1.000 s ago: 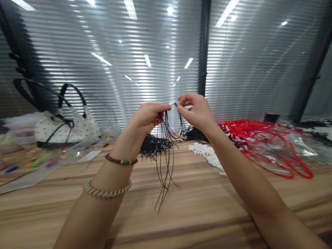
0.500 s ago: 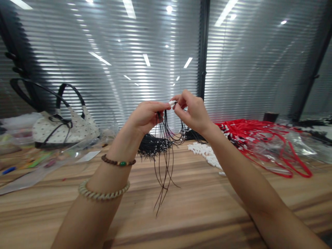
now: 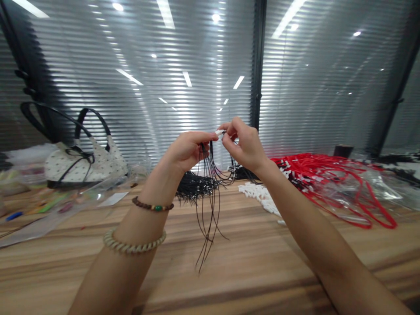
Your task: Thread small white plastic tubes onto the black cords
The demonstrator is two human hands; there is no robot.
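Above the table my left hand (image 3: 192,148) is closed, its thumb and fingers pinching a small white plastic piece (image 3: 219,132). Thin black cords (image 3: 210,210) hang down from that hand in long loops, their loose ends dangling over the wood. Right beside it, my right hand (image 3: 243,142) is pinched at the other end of the white piece, on a small black bit that looks like a cord end. The fingertips of both hands almost meet. Exactly how the cord sits in the white piece is too small to tell.
Behind the hands lies a bundle of black cords (image 3: 195,186). White plastic pieces (image 3: 257,194) are heaped to its right. Farther right are red lanyards (image 3: 315,168) and clear plastic bags (image 3: 377,186). A spotted white handbag (image 3: 85,164) stands at the left on the wooden table (image 3: 256,271).
The whole view has shifted slightly, with everything a little lower. Both hands keep their pinch around the white piece, and the cords hang much as before.
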